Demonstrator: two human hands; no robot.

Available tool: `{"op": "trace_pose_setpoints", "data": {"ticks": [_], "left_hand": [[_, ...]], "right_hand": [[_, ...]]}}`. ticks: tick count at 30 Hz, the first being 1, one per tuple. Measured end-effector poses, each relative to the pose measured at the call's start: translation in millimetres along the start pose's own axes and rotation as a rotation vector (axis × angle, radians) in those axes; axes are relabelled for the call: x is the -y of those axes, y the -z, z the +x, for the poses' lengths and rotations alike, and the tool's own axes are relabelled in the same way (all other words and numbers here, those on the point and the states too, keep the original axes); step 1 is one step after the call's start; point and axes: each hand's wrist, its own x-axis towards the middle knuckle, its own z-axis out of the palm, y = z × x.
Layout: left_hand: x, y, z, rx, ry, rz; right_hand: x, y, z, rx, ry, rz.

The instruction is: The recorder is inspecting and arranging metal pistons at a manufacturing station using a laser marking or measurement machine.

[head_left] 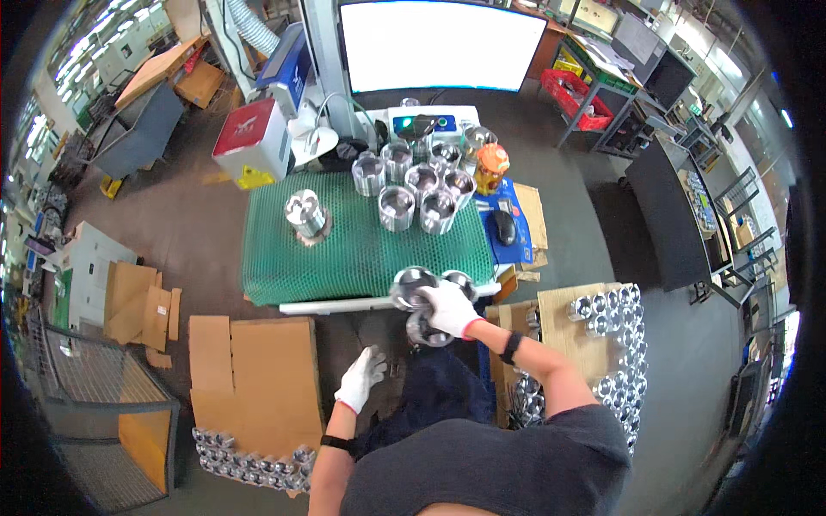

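Observation:
My right hand, in a white glove, grips a cluster of shiny cup-shaped metal pistons just off the front edge of the green mat. Its fingertips are partly hidden among them. Lower and to the left, my left hand, also gloved, hangs empty with its fingers loosely apart, near a sheet of cardboard. A single piston stands on the mat's left part. Several more pistons stand close together at the back right of the mat.
A bright monitor stands behind the mat. A blue mouse pad with a black mouse and an orange-capped bottle are at its right. Rows of pistons lie on wood board at right and on cardboard at lower left.

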Motion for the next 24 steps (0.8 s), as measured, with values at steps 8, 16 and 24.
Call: {"op": "trace_pose_setpoints", "data": {"ticks": [8, 16, 24], "left_hand": [[-68.7, -74.6, 104.4, 0.128, 0.288, -0.505], [-106.9, -92.5, 141.5, 0.034, 0.348, -0.761], [-115.9, -62.0, 135.9, -0.022, 0.479, -0.527]], "right_hand": [[-12.7, -24.8, 144.2, 0.043, -0.073, -0.127], [0.4, 22.6, 145.3, 0.102, 0.071, -0.274], [34.7, -17.2, 129.9, 0.381, 0.045, -0.226]]}}
